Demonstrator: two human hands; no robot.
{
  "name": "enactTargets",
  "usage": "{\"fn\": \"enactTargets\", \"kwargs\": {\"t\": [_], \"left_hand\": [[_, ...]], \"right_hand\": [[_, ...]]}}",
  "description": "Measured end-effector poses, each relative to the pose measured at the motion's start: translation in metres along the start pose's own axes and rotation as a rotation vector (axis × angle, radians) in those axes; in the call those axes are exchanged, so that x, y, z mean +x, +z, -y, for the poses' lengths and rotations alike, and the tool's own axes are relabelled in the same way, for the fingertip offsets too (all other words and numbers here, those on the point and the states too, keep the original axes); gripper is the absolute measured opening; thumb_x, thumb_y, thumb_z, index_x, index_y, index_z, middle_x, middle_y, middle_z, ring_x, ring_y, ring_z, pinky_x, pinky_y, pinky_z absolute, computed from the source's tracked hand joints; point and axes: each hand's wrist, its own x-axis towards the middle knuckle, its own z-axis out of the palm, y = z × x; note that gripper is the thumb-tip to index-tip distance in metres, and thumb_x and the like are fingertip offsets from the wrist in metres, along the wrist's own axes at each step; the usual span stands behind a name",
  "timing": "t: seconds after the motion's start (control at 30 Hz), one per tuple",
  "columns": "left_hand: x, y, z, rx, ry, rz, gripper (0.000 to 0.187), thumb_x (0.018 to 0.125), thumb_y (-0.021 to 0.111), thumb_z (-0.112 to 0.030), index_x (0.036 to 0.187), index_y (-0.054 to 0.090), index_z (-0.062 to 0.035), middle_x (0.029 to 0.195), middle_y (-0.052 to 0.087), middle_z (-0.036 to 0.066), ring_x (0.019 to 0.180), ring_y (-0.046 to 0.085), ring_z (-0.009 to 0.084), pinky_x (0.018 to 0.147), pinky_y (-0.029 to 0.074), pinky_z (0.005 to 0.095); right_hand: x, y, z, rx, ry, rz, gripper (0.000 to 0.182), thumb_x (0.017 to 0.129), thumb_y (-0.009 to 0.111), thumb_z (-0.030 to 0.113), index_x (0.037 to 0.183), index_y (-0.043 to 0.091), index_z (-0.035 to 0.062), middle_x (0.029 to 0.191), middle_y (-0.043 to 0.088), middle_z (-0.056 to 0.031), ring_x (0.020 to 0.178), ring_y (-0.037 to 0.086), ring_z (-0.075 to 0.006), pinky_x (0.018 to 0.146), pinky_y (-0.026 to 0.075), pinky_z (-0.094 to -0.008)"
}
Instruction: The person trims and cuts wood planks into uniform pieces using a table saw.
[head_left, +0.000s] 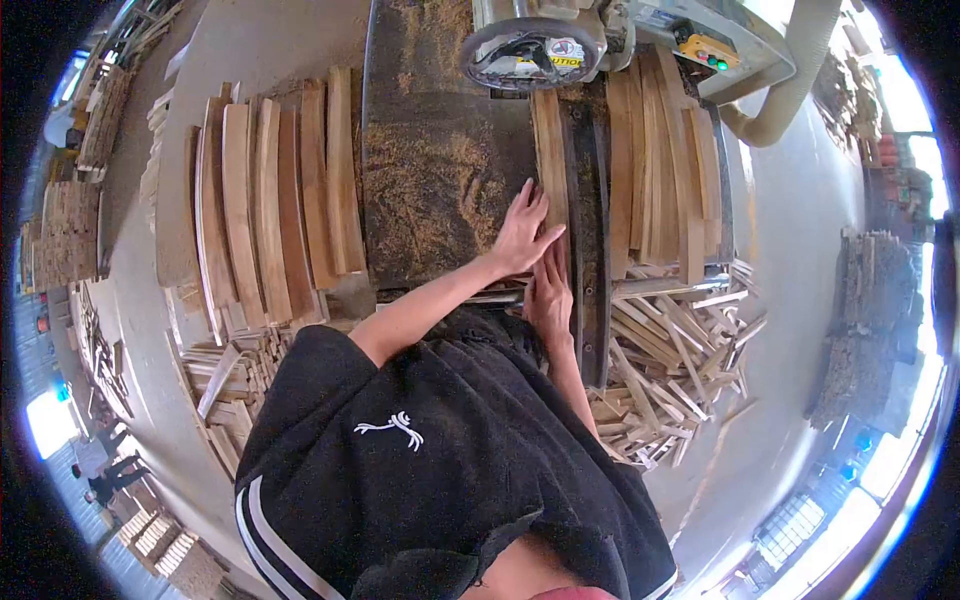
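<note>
Busy wood shop here, pale floor (785, 230) spreading out on both sides and a dark machine table (510, 115) sitting under the work, with sawdust (430, 200) covering a lot of it left of the left hand. So that left hand (523, 232) is lying pretty open, fingers reaching forward and a bit apart, thumb sticking out to the right, and it's resting on a wooden strip (550, 140) rather than wrapping around it. The right hand (550, 298) is sitting just behind it, closer to the body, fingers stretching forward over the wood. That bit of wood is looking darker, and I can't tell if it's the same piece, or whether this hand is gripping or only touching

The strip is running lengthwise straight ahead of the hands, long axis pointing away from the body, its far end going in under the machine by the handwheel (525, 80). A dark rail (590, 190) is running alongside, just right of it. Further out, more strips are lying roughly parallel, one row (270, 190) left of the left hand and another (655, 160) ahead and right of the right hand, with loose offcuts (670, 360) piling up to its right
</note>
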Motion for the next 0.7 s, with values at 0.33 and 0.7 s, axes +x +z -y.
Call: {"fn": "enactTargets", "kwargs": {"t": [0.33, 0.7], "left_hand": [[-0.042, -0.177, 0.14, 0.589, -0.298, -0.556, 0.065, 0.095, 0.074, -0.037, 0.145, 0.054, -0.0009, 0.156, 0.049, 0.025, 0.15, 0.036, 0.0469, 0.124, 0.03, 0.0586], [-0.08, -0.222, 0.161, 0.474, -0.873, -0.689, 0.075, 0.082, 0.086, -0.035, 0.143, 0.058, -0.0036, 0.133, 0.064, 0.023, 0.126, 0.059, 0.0447, 0.103, 0.051, 0.0557]], "right_hand": [[0.072, 0.028, -0.017, -0.218, -0.072, -0.118, 0.051, 0.099, 0.048, -0.007, 0.149, 0.054, 0.0, 0.161, 0.047, -0.0154, 0.148, 0.044, -0.0373, 0.124, 0.037, -0.0485], [0.207, 0.033, -0.019, -0.111, -0.123, -0.272, 0.031, 0.099, 0.061, 0.001, 0.128, 0.07, -0.0006, 0.15, 0.058, -0.0198, 0.139, 0.055, -0.0389, 0.116, 0.046, -0.0473]]}}
